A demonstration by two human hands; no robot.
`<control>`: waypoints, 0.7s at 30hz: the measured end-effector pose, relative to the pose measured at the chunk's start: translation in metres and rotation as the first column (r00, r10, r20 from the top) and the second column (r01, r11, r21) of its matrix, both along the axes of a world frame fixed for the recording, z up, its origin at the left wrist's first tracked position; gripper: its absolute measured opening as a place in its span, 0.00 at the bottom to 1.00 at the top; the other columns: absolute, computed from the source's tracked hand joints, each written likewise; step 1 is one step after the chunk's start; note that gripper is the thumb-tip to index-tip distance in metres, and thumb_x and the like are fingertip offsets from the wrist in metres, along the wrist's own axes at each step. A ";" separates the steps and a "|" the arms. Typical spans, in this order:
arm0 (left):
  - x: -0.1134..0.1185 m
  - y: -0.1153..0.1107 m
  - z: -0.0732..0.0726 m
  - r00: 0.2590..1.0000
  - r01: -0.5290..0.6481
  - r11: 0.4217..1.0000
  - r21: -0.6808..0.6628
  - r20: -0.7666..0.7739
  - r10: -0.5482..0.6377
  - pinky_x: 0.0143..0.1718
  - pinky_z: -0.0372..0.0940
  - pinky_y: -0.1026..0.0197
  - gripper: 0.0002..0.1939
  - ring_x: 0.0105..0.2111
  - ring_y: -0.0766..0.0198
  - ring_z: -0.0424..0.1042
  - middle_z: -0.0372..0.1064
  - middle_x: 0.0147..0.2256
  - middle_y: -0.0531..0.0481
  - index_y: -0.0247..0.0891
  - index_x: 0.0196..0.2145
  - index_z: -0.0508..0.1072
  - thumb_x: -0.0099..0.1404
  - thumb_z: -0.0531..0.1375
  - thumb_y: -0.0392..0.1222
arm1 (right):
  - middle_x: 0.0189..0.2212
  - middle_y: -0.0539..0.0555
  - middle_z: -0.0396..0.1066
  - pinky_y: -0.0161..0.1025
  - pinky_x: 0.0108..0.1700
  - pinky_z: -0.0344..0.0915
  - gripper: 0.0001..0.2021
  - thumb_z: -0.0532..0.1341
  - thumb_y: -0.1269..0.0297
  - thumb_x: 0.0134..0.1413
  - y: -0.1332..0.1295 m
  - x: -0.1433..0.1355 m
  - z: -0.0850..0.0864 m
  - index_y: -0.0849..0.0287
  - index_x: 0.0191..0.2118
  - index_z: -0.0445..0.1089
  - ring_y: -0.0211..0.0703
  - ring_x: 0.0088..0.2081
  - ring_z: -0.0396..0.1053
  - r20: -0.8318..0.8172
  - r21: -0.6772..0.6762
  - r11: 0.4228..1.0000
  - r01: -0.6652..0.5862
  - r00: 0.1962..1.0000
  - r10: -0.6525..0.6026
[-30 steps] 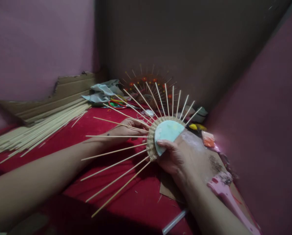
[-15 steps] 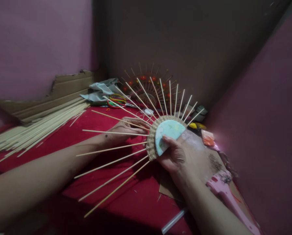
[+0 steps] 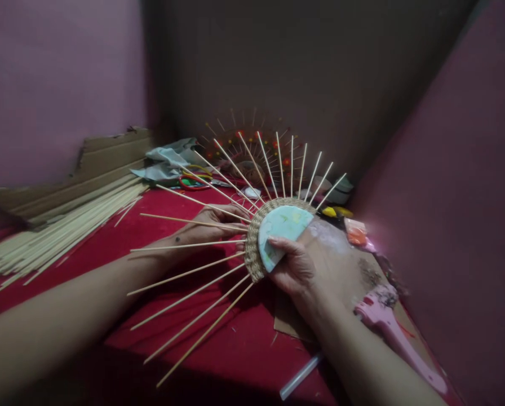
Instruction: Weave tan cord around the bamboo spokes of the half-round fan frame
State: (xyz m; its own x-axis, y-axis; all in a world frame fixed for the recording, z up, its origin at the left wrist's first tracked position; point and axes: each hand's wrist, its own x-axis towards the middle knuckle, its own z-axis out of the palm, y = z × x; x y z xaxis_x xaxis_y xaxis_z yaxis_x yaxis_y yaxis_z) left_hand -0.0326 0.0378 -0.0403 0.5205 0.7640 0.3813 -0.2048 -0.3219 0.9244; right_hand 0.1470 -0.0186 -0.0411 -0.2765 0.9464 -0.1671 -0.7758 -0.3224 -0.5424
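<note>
My right hand [image 3: 293, 266] grips a half-round craft piece [image 3: 284, 228], its thumb lying across the pale blue patterned face and its fingers behind. A woven straw braid [image 3: 252, 248] borders the curved edge. Thin wooden sticks [image 3: 187, 243] fan out from this braid like rays. My left hand [image 3: 218, 220] is behind the sticks on the left, its bent fingers closed at the braid's back edge. The half-round and sticks partly hide those fingertips.
Loose sticks [image 3: 66, 228] lie by torn cardboard [image 3: 113, 155] on a red cloth [image 3: 218, 338]. Scissors [image 3: 195, 179] and a decorated ray-shaped piece [image 3: 252, 149] are behind. Right of my hands are a pink glue gun [image 3: 398, 338], a clear glue stick [image 3: 301, 376] and an orange packet [image 3: 357, 232].
The half-round piece has shifted slightly left in view and turned a little counter-clockwise, its lower sticks swinging downward and right. Both hands stay at it.
</note>
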 end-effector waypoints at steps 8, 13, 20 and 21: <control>0.005 -0.009 0.003 0.998 -0.068 0.985 -0.160 -0.014 0.066 0.31 0.67 0.67 0.15 0.32 0.66 0.74 0.74 0.40 0.44 0.36 0.43 0.73 0.56 0.63 0.34 | 0.30 0.49 0.77 0.39 0.41 0.71 0.14 0.61 0.78 0.41 -0.003 -0.002 -0.007 0.59 0.36 0.70 0.39 0.31 0.74 -0.027 0.105 0.991 -0.082 0.996 0.085; 0.006 -0.009 0.006 0.993 -0.106 0.975 -0.195 -0.070 0.094 0.35 0.67 0.64 0.13 0.34 0.64 0.73 0.74 0.36 0.45 0.34 0.38 0.74 0.52 0.66 0.34 | 0.30 0.49 0.77 0.40 0.41 0.71 0.15 0.60 0.78 0.42 -0.003 0.000 -0.010 0.59 0.39 0.69 0.40 0.31 0.74 0.022 0.128 0.988 -0.082 0.997 0.080; 0.010 -0.012 0.009 0.993 -0.119 0.942 -0.315 -0.017 0.119 0.31 0.66 0.64 0.11 0.28 0.66 0.72 0.74 0.30 0.46 0.31 0.35 0.74 0.51 0.66 0.33 | 0.34 0.58 0.76 0.48 0.46 0.69 0.14 0.58 0.73 0.47 -0.005 -0.003 -0.008 0.65 0.42 0.69 0.47 0.38 0.74 0.023 0.189 0.962 -0.199 0.980 0.199; 0.010 -0.013 0.010 0.993 -0.114 0.942 -0.314 -0.019 0.114 0.31 0.66 0.64 0.11 0.28 0.66 0.72 0.74 0.30 0.46 0.31 0.35 0.74 0.51 0.66 0.33 | 0.35 0.58 0.76 0.48 0.46 0.68 0.13 0.57 0.73 0.48 -0.005 -0.004 -0.008 0.65 0.42 0.70 0.47 0.38 0.74 0.023 0.191 0.959 -0.207 0.978 0.207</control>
State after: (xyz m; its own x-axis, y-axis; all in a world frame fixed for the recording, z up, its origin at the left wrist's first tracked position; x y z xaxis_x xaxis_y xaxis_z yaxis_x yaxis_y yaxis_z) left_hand -0.0231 0.0250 -0.0307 0.4233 0.8991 0.1116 -0.1828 -0.0359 0.9825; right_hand 0.1433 -0.0240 -0.0487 -0.4697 0.8828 0.0105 -0.7014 -0.3659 -0.6117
